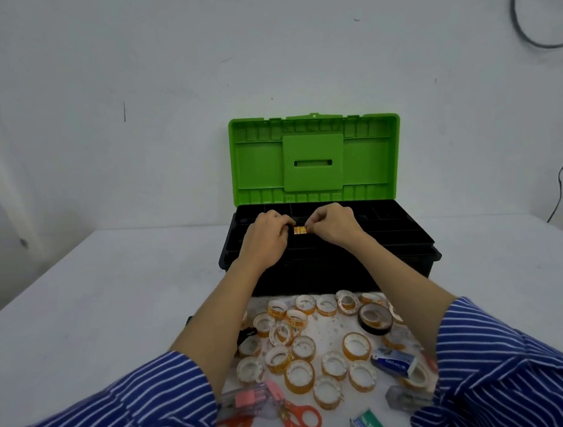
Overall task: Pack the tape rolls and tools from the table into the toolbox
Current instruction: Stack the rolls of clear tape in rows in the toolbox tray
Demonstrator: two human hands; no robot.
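**Tape rolls going into the toolbox tray**

We stand at a white worktop (77, 319) pushed up against a wall. On it sits the toolbox (330, 270), black below, its green lid (316, 158) propped open and upright behind. Over the top tray, our left hand (267, 237) and right hand (334, 227) meet, fingers curled and pinching a small stack of tape rolls (300, 230) between them, just above a middle compartment.

Near us lie the rest: many loose tape rolls (299, 373), a black tape roll (374, 318), orange scissors (298, 421), a pink dispenser (253, 398) and small boxes of staples (394, 364).

We judge the stack may come apart as the pinch loosens, since only pressure from its ends holds it together; a roll could tip across a divider. The tray's walls are low and narrow, so the fingers have little room. Either side of the toolbox the worktop gives open room, but our forearms cross above the pile and could sweep rolls toward the near edge.
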